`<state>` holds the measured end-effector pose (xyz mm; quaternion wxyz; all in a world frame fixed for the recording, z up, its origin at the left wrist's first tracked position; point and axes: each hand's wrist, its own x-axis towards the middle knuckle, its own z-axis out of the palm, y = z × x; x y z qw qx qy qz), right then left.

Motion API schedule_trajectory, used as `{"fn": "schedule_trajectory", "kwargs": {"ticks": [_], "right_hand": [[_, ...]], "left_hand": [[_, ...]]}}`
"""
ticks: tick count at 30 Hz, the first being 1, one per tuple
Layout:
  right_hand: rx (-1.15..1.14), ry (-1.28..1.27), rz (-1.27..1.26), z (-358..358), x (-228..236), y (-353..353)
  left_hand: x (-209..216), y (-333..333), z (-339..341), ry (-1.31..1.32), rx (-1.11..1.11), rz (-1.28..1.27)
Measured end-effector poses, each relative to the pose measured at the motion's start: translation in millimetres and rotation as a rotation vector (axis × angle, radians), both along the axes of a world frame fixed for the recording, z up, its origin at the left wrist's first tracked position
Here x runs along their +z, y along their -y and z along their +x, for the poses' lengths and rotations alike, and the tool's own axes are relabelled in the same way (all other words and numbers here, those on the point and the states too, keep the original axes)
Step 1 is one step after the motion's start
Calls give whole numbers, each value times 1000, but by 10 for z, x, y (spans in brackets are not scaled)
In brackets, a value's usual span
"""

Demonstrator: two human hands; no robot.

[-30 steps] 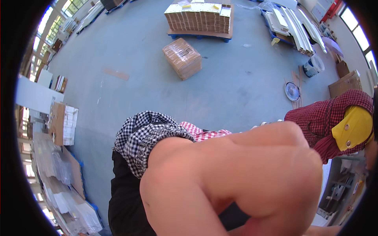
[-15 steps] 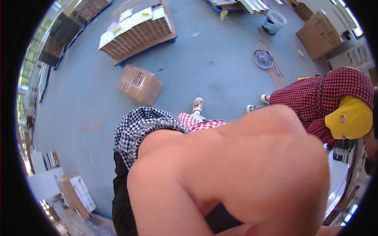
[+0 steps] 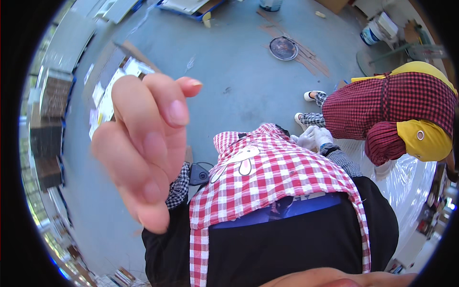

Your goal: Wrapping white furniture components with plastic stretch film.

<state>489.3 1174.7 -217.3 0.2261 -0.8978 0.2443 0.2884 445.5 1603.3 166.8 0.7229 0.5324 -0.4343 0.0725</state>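
My left hand is bare and large, raised close in front of the view. Its fingers bend loosely, with gaps between them and nothing held. A black-and-white checked cuff covers that wrist, and a small dark device with a round lens sits beside it. My right hand, in a white glove, is farther off, past the right side of my red-and-white checked apron. Its fingers look bunched around something white that I cannot make out. A dark band circles that wrist.
At the right a person in a dark red checked apron bends over, close to my right hand. Shiny clear plastic film spreads below them. A round lid, cardboard strips and a bucket stand or lie farther off.
My bare left hand has pulled back from right before the view, uncovering the apron and my gloved right hand. The view has turned rightward, and the wrapped carton is now mostly hidden.
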Motion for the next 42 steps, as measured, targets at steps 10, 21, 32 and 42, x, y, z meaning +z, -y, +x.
{"fn": "schedule_trajectory", "kwargs": {"ticks": [10, 21, 32, 42], "right_hand": [[115, 19, -50, 1208, -316, -270], [576, 119, -217, 2805, 307, -44], [-511, 71, -51, 3178, -65, 810], [-1300, 499, 54, 3649, 775, 1132]], "left_hand": [[-143, -320, 1685, 41, 293, 12], [635, -988, 4555, 443, 139, 137], [349, 1194, 7825, 504, -263, -203], [-185, 3037, 7911, 367, -424, 22]]}}
